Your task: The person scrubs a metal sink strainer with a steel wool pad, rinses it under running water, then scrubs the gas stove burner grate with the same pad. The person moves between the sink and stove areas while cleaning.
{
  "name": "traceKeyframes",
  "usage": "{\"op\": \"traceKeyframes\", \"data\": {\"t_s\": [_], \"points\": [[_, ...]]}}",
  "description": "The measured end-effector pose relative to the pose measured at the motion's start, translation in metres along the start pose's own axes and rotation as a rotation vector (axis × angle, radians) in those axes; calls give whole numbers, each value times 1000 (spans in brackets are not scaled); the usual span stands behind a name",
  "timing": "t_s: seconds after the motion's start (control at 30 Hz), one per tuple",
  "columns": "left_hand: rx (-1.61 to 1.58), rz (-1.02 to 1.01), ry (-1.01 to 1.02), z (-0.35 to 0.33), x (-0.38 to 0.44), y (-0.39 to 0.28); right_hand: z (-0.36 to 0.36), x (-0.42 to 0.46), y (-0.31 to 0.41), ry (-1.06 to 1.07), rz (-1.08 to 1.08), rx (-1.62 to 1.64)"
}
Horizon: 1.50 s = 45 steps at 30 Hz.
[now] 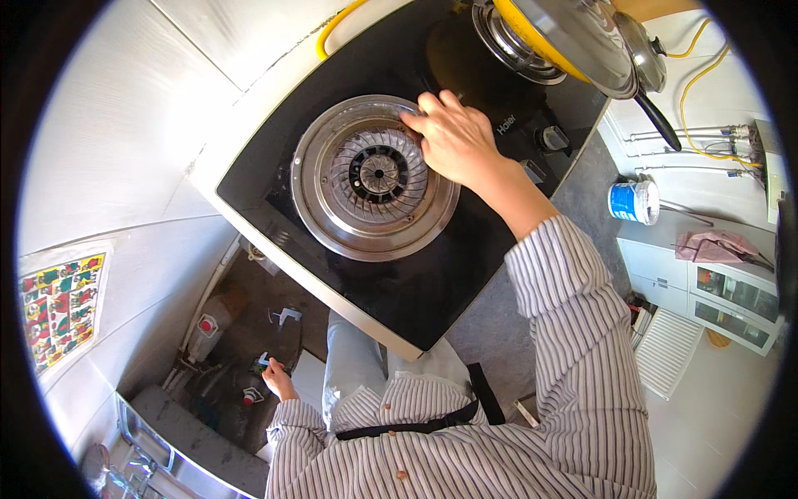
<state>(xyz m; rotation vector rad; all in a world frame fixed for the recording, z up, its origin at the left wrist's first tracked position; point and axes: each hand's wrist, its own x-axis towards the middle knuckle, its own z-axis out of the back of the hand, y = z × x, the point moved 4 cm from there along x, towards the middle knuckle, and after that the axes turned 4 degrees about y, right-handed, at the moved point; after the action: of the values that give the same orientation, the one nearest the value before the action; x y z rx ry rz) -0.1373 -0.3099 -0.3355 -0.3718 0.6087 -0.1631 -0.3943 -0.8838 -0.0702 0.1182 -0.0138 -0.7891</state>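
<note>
My right hand (458, 140) reaches over a glass gas cooktop (399, 299), fingers bent, at the far right edge of a round steel burner pan (312, 215). Its index fingertip meets the steel ring; the thumb and palm side are hidden. Inside the pan sits a finned burner head (379, 174) with a dark centre. My left hand (279, 379) is low beside my leg, below the cooktop's edge, fingers curled. Right at its fingertips is a small light-blue piece (264, 360), with something green beside it; whether the hand grips these cannot be made out.
On the second burner (542, 72) stands a yellow pan (536, 40) under a steel lid (583, 43); a black handle (659, 121) sticks out past the cooktop. A yellow hose (327, 34) runs along the wall. Red-capped containers (207, 325) stand below. A bucket (633, 201) is farther right.
</note>
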Motion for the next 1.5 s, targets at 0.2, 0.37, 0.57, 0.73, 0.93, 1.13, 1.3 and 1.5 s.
{"op": "traceKeyframes", "data": {"t_s": [0.2, 0.37, 0.57, 0.73, 0.93, 1.13, 1.3, 1.5], "points": [[-2, 13, -11, -11, -1, 13, 11, -23, 3, 106, -40, -31], [15, 26, 0, -9, 2, 8, 9, -2, 2, 110, -19, 41], [20, 1, 15, -14, 2, 17, 16, 2, -8, 189, -42, -7], [35, -42, -10, -8, -6, -3, 13, 4, -16, 11, -187, 121], [64, 19, -8, -3, -4, 1, 5, 8, -18, -139, -286, 184], [50, -10, -11, -7, -6, -3, -2, 7, -16, -306, -174, 166], [-22, 20, 21, -16, -8, -5, -5, -7, -6, -409, 20, -21], [11, 67, 70, -18, -6, 1, 0, -16, -9, -150, -18, 59]]}}
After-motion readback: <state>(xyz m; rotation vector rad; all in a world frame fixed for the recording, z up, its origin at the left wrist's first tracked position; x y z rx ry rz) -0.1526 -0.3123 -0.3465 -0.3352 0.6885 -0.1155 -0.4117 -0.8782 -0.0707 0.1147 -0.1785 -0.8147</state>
